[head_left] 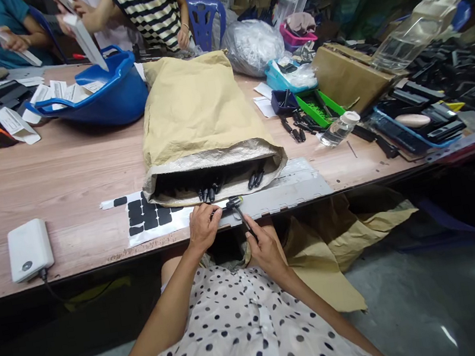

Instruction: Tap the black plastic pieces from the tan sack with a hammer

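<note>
Spreads pale, soft light over the table (94,158) at the centre, from out of frame. Falls into deep shadow beneath it at eight o'clock and into murk at two. Darkens to near-black inside the sack (191,101). Glares in white streaks off the floor (419,299) at four o'clock and glints on the bag (255,46) at one. Stretches the bottle (419,32) at two. Shows left hand (202,227) and right hand (269,248) fairly crisply at six; blurs print on boxes (58,88) at ten.

White, black-polka-dotted top (233,335)
</note>
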A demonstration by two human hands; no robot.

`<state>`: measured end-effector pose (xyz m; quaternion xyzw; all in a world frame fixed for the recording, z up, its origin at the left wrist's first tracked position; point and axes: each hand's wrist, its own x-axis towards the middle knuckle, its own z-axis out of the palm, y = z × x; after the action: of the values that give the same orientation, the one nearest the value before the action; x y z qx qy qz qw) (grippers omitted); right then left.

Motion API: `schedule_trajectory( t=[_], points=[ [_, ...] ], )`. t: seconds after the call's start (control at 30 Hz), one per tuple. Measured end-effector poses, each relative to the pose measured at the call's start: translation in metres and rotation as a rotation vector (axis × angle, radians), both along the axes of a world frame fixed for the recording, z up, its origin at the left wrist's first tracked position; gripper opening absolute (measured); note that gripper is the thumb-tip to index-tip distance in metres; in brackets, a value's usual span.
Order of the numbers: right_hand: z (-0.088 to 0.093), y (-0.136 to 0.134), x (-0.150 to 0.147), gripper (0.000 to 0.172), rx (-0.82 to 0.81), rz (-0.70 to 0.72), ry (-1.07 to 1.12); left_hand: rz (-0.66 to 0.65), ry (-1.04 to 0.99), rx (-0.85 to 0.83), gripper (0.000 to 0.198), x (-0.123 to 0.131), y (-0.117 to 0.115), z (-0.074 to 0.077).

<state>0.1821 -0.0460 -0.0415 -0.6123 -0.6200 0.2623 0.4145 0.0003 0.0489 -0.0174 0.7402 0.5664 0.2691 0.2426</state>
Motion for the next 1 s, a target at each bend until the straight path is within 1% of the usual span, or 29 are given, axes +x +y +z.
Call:
schedule_trajectory(
  t=[0.1, 0.17, 0.23, 0.33, 0.37, 0.43, 0.53, 0.6, 0.67, 0.73, 0.77, 0.8, 0.83, 0.87, 0.93, 1.0],
  points=[
    [-0.005, 0.0, 0.0, 0.049, -0.017, 0.007, 0.052, -0.001, 0.014, -0.009, 0.027, 0.001, 0.001, 0.002],
    [-0.006, 0.0, 0.0, 0.049, -0.029, 0.01, 0.081, 0.0, 0.019, -0.001, 0.028, 0.0, -0.002, 0.005],
    [-0.007, 0.0, -0.001, 0.049, -0.036, 0.005, 0.106, -0.013, 0.008, 0.033, 0.03, -0.001, -0.012, 0.009],
    [-0.008, 0.0, -0.003, 0.05, -0.045, -0.003, 0.139, -0.108, -0.053, 0.066, 0.033, -0.003, -0.04, 0.011],
    [-0.008, 0.0, -0.004, 0.05, -0.047, -0.001, 0.147, -0.15, -0.077, 0.043, 0.034, -0.003, -0.051, 0.01],
    [-0.008, -0.001, -0.004, 0.05, -0.049, 0.003, 0.157, -0.212, -0.074, -0.069, 0.033, -0.002, -0.069, 0.005],
    [-0.009, 0.0, -0.004, 0.05, -0.046, 0.004, 0.153, -0.232, 0.031, -0.27, 0.029, 0.002, -0.08, -0.004],
    [-0.01, 0.0, -0.004, 0.05, -0.04, 0.004, 0.151, -0.214, 0.128, -0.367, 0.021, 0.005, -0.079, -0.005],
    [-0.01, 0.001, -0.004, 0.05, -0.032, 0.003, 0.149, -0.212, 0.214, -0.43, 0.018, 0.008, -0.075, 0.001],
    [-0.011, 0.001, -0.003, 0.049, -0.029, 0.0, 0.148, -0.23, 0.264, -0.462, 0.017, 0.009, -0.068, 0.012],
    [-0.011, 0.001, -0.003, 0.049, -0.03, -0.002, 0.149, -0.245, 0.261, -0.46, 0.015, 0.01, -0.064, 0.019],
    [-0.011, 0.001, -0.003, 0.049, -0.032, -0.003, 0.151, -0.243, 0.247, -0.442, 0.016, 0.01, -0.058, 0.026],
    [-0.011, 0.001, -0.003, 0.049, -0.033, -0.002, 0.154, -0.21, 0.233, -0.407, 0.021, 0.011, -0.052, 0.033],
    [-0.011, 0.001, -0.003, 0.049, -0.032, -0.001, 0.156, -0.144, 0.222, -0.359, 0.024, 0.012, -0.043, 0.039],
    [-0.01, 0.002, -0.004, 0.049, -0.028, -0.002, 0.156, 0.049, 0.212, -0.239, 0.024, 0.014, -0.024, 0.047],
    [-0.01, 0.002, -0.004, 0.049, -0.019, -0.009, 0.149, 0.223, 0.232, -0.148, 0.022, 0.017, -0.004, 0.05]
  ],
)
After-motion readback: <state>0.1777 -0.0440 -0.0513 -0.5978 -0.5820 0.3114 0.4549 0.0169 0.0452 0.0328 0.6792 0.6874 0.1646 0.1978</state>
